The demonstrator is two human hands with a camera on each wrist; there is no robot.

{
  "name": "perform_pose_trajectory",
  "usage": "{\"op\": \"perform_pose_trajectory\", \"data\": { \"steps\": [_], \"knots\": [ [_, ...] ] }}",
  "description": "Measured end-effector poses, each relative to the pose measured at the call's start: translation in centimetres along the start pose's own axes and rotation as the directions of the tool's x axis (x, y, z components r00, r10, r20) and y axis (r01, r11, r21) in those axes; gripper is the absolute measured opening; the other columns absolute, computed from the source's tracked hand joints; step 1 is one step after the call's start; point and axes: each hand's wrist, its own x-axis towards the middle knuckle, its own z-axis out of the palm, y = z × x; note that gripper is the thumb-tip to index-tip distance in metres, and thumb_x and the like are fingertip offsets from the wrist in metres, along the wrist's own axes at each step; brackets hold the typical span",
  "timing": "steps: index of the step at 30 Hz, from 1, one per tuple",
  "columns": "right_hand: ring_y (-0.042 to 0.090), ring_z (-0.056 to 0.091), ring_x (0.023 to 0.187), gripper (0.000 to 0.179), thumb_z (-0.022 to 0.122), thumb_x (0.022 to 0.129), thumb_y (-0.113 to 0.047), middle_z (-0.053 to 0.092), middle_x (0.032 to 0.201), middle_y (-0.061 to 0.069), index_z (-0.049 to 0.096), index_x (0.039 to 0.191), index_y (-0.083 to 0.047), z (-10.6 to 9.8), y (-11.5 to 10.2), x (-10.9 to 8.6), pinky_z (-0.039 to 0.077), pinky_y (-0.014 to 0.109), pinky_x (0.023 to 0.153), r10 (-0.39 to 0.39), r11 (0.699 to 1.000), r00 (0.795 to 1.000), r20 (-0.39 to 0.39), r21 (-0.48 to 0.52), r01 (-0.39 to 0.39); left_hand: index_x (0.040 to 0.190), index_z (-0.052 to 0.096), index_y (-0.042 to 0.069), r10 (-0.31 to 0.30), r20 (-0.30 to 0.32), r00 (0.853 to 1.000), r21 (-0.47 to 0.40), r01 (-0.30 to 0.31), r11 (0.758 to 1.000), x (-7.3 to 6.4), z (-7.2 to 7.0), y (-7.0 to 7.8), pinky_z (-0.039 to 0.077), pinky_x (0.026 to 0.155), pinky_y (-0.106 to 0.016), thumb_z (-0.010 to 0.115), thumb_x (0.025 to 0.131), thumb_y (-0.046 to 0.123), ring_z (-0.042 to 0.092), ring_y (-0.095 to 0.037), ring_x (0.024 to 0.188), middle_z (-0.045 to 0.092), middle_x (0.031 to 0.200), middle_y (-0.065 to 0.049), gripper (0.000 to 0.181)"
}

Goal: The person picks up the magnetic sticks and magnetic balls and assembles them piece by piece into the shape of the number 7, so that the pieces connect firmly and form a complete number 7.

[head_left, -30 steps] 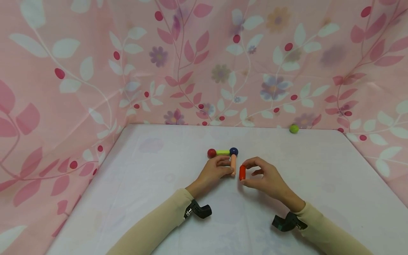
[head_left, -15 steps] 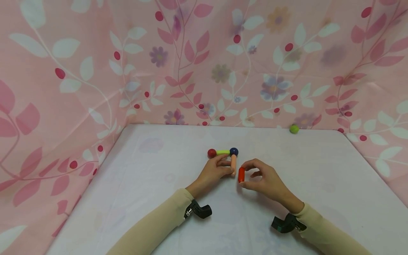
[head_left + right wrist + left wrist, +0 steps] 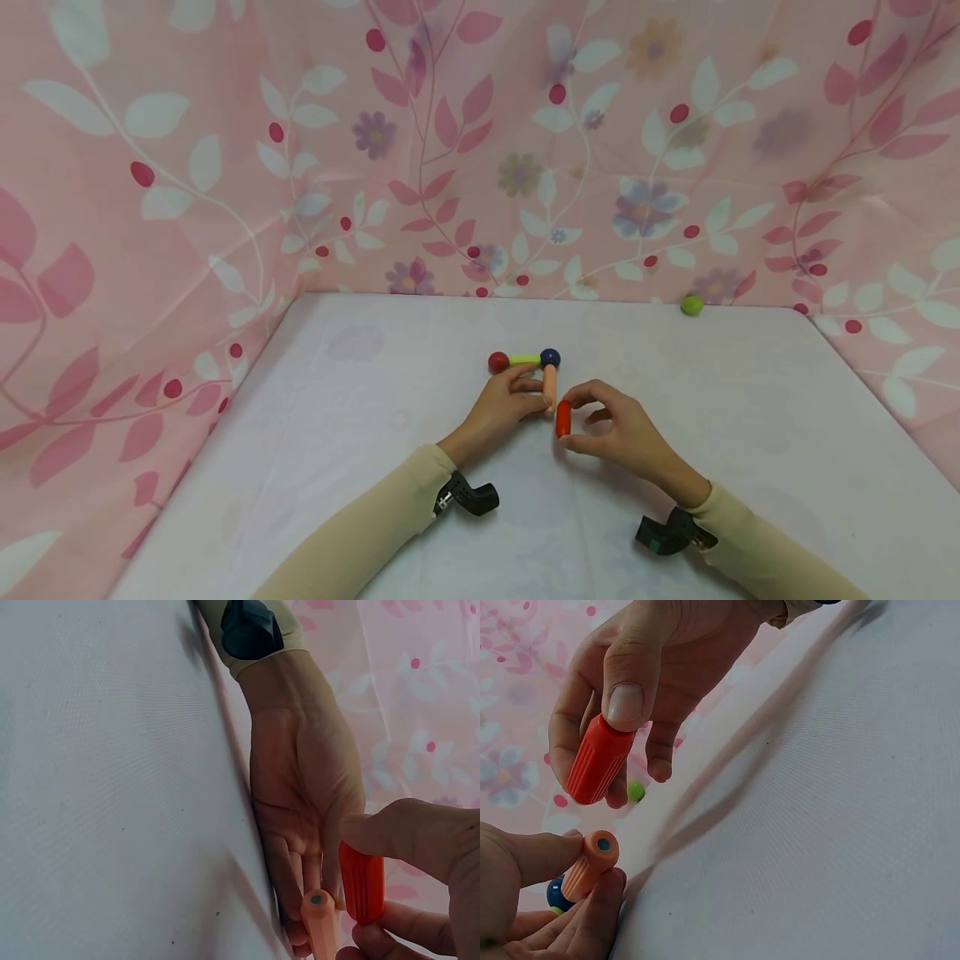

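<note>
My left hand [image 3: 498, 408] pinches a peach magnetic stick [image 3: 550, 385] between thumb and fingers; its free end, with a small dark disc, shows in the left wrist view. The far end joins a dark blue ball [image 3: 551, 357]. From that ball a yellow-green stick [image 3: 524, 360] runs left to a red ball [image 3: 498, 362]. Just right of the peach stick, my right hand [image 3: 626, 429] holds a red magnetic stick [image 3: 563, 419] by its ends between thumb and fingers. A small gap parts the two sticks in the left wrist view [image 3: 600, 761].
A green ball [image 3: 692, 305] lies at the back edge of the white-covered table [image 3: 390, 350], right of centre. Pink floral cloth [image 3: 465, 167] hangs behind and along the sides. Each wrist carries a black camera mount.
My right hand has brought the red stick slightly left and toward me, closer to the free end of the peach stick. The left hand and the joined pieces stay put.
</note>
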Motion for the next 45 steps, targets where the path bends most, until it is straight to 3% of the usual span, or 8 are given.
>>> {"op": "perform_pose_trajectory", "data": {
  "steps": [21, 33, 45],
  "knots": [
    [0.026, 0.065, 0.103, 0.048, 0.094, 0.079, -0.017, 0.069, 0.114, -0.004, 0.068, 0.120, -0.012, 1.3, -0.2, -0.2, 0.058, 0.047, 0.085, 0.016, 1.000, 0.999, 0.035, 0.003, -0.016, 0.155, 0.045, 0.002, -0.001, 0.015, 1.000, 0.000, 0.001, 1.000, -0.2, -0.1, 0.1, 0.057, 0.094, -0.038, 0.074, 0.097, 0.005, 0.070, -0.023, 0.101, 0.070, 0.125, -0.014, 0.065],
    [0.026, 0.066, 0.100, 0.048, 0.094, 0.080, -0.021, 0.069, 0.113, -0.004, 0.067, 0.118, -0.010, 1.8, 0.2, -0.3, 0.060, 0.045, 0.084, -0.010, 1.000, 1.000, 0.028, -0.016, 0.010, 0.153, 0.047, 0.001, -0.018, -0.009, 1.000, -0.017, 0.018, 1.000, -0.1, 0.1, 0.2, 0.057, 0.092, -0.037, 0.077, 0.094, 0.004, 0.069, -0.021, 0.101, 0.071, 0.122, -0.013, 0.066],
    [0.027, 0.066, 0.098, 0.050, 0.094, 0.078, -0.015, 0.070, 0.114, -0.002, 0.067, 0.119, -0.008, 2.0, 0.1, -0.3, 0.060, 0.044, 0.081, -0.042, 0.999, 0.999, 0.021, -0.026, 0.043, 0.152, 0.047, 0.002, -0.026, -0.008, 1.000, -0.005, 0.026, 1.000, -0.1, 0.0, 0.1, 0.057, 0.092, -0.037, 0.078, 0.094, 0.007, 0.069, -0.021, 0.103, 0.071, 0.122, -0.012, 0.066]
  ]
}}
